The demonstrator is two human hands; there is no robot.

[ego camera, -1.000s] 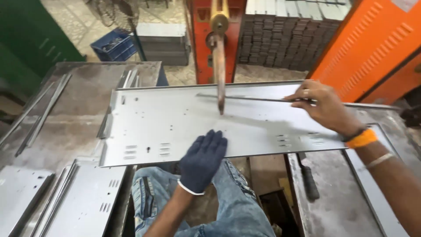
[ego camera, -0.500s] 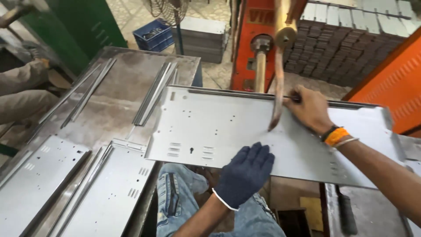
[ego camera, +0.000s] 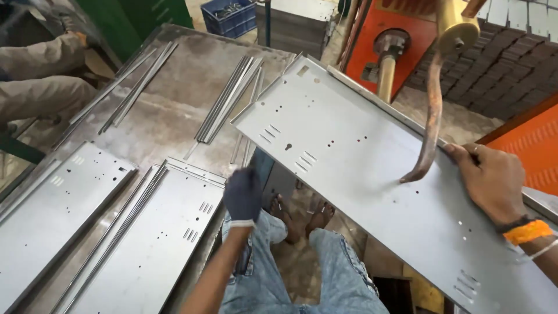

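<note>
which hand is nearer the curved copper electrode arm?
Right. The right hand rests on the sheet panel's far edge, just beside the curved copper electrode arm tip. The gloved left hand is off the panel's near edge, well away.

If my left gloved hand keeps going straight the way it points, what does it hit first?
The left hand points up and away, toward the near edge of the perforated metal panel. That panel edge looks first in line, though depth is unclear and the hand may pass beneath it.
</note>
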